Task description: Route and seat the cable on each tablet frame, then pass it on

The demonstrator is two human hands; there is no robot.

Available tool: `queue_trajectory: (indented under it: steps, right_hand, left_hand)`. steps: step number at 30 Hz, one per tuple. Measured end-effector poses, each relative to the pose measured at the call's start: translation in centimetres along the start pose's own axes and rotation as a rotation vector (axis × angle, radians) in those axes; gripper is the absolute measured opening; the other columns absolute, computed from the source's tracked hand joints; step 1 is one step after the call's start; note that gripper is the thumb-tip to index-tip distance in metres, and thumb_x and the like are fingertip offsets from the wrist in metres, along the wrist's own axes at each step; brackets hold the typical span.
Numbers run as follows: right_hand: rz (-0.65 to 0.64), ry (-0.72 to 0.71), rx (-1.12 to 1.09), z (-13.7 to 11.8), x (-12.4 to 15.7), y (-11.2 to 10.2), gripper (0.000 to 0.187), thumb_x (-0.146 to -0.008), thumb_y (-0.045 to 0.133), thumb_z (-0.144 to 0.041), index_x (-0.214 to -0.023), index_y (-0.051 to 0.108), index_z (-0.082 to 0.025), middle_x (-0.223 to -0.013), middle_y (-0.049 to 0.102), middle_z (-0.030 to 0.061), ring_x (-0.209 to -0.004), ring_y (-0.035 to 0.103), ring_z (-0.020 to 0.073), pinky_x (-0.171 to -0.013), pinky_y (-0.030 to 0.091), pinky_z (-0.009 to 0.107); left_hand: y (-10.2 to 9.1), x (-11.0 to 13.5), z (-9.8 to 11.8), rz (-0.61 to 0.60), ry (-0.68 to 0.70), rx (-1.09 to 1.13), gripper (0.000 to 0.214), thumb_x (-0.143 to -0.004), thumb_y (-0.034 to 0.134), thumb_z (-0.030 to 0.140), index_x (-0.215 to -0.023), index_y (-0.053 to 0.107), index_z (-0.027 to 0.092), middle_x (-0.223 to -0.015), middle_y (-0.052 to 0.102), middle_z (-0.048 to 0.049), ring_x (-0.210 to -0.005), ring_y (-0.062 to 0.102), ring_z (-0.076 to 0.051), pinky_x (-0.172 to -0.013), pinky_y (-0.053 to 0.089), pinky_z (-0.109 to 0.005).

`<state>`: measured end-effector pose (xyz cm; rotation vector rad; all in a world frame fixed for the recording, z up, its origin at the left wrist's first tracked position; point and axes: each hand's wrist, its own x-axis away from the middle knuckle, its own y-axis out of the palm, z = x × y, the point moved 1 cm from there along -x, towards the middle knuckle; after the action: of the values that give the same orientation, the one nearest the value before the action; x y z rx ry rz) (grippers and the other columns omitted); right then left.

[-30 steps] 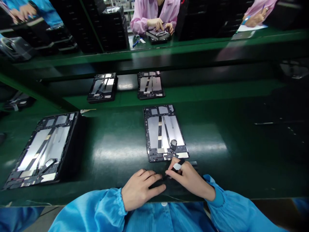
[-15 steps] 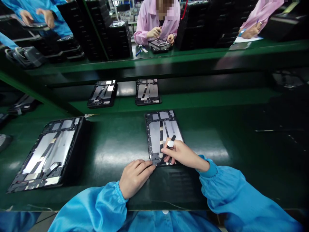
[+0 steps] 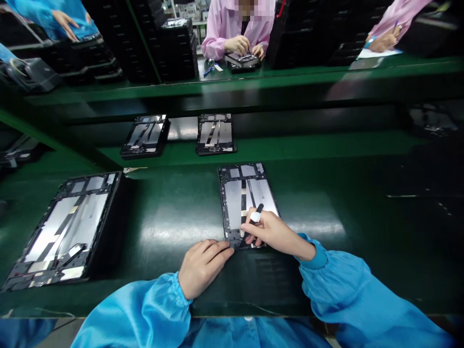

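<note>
An opened tablet (image 3: 232, 193) with bare metal plates and dark ribbon cables lies before me on the green bench. My right hand (image 3: 266, 227) grips a slim black pen-like tool (image 3: 259, 208) with a white band, slanted down to the tablet's near end. The tool's tip is hard to make out there. My left hand (image 3: 203, 266) rests nearly flat on the bench, fingers extended, its fingertips touching the tablet's near left corner. It holds nothing.
At left stands a stack of opened tablets (image 3: 72, 217), with a similar dark tool on top. Farther back are two more tablet piles (image 3: 145, 135) (image 3: 216, 133). Across the bench, a person in pink (image 3: 239, 34) handles a tablet; tall stacks of black trays (image 3: 177, 53) stand beside.
My hands, the tool and the tablet before me stay almost still. The other tablet stacks sit slightly farther left in view. Across the bench, the person's hand has moved over their tablet.
</note>
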<state>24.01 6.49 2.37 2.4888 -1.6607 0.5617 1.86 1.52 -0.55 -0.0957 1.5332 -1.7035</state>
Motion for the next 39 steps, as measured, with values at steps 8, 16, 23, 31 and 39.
queue_trajectory:
  steps: [8, 16, 23, 31, 39]
  right_hand:
    - [0.006, 0.006, 0.009, 0.1, 0.0, 0.0, 0.015, -0.085, 0.064, -0.030, -0.077, 0.054, -0.022, -0.056, 0.067, -0.0018, -0.057, 0.072, 0.0193, -0.046, 0.055, 0.025]
    - [0.000, 0.003, 0.027, 0.3, 0.0, 0.0, 0.014, -0.087, 0.062, -0.029, -0.078, 0.054, -0.022, -0.058, 0.068, -0.0012, -0.059, 0.072, 0.0193, -0.047, 0.056, 0.025]
    - [0.003, -0.012, 0.026, 0.2, 0.2, -0.1, 0.015, -0.087, 0.061, -0.031, -0.079, 0.054, -0.022, -0.059, 0.066, -0.0015, -0.062, 0.073, 0.0204, -0.048, 0.056, 0.025]
    - [0.203, -0.180, 0.289, 1.0, 2.7, -1.9, 0.021, -0.092, 0.057, -0.034, -0.077, 0.058, -0.020, -0.066, 0.060, -0.0012, -0.054, 0.058, 0.0131, -0.049, 0.043, 0.024]
    - [0.190, -0.189, 0.236, 1.8, 2.8, -1.7, 0.020, -0.092, 0.057, -0.035, -0.078, 0.059, -0.020, -0.069, 0.061, 0.0001, -0.062, 0.062, 0.0164, -0.053, 0.044, 0.026]
  left_hand:
    - [-0.1, -0.1, 0.0, 0.009, 0.009, 0.002, 0.020, -0.098, 0.052, 0.016, -0.113, 0.064, 0.017, -0.107, 0.071, -0.0056, -0.090, 0.063, -0.016, -0.077, 0.053, -0.029]
    - [-0.1, -0.1, 0.0, 0.008, 0.015, 0.000, 0.020, -0.098, 0.052, 0.016, -0.114, 0.064, 0.016, -0.107, 0.070, -0.0056, -0.090, 0.061, -0.017, -0.078, 0.051, -0.029]
    - [-0.7, -0.3, 0.5, -0.103, 0.115, -0.231, 0.034, -0.100, 0.039, 0.009, -0.127, 0.058, 0.018, -0.111, 0.067, -0.0079, -0.091, 0.059, -0.020, -0.069, 0.046, -0.030]
    - [-0.7, -0.9, -0.1, -0.131, 0.107, -0.141, 0.032, -0.102, 0.036, 0.013, -0.125, 0.058, 0.018, -0.110, 0.065, -0.0079, -0.093, 0.059, -0.019, -0.075, 0.049, -0.031]
    - [0.0, -0.4, -0.3, -0.055, 0.062, -0.093, 0.028, -0.098, 0.048, 0.012, -0.122, 0.059, 0.021, -0.117, 0.062, -0.0080, -0.103, 0.057, -0.021, -0.082, 0.050, -0.033]
